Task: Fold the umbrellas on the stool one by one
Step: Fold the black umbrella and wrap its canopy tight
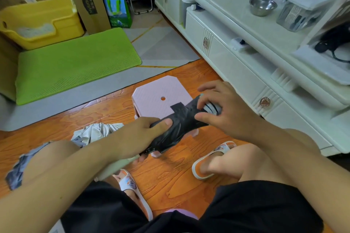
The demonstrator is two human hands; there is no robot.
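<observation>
A black folding umbrella (180,125) is rolled into a bundle and held just above the near edge of the pink stool (151,98). My left hand (136,136) grips its lower half, thumb pressed on the fabric. My right hand (221,108) holds the upper end, fingers curled round it, where a black strap tab sticks out. A second umbrella (94,132) with silver and grey fabric lies crumpled on the wooden floor at the left, partly hidden by my left knee.
A white cabinet (236,58) with drawers runs along the right. A green mat (72,64), a yellow bin (39,22) and cardboard boxes (89,0) stand at the back left. My feet in slippers rest beside the stool.
</observation>
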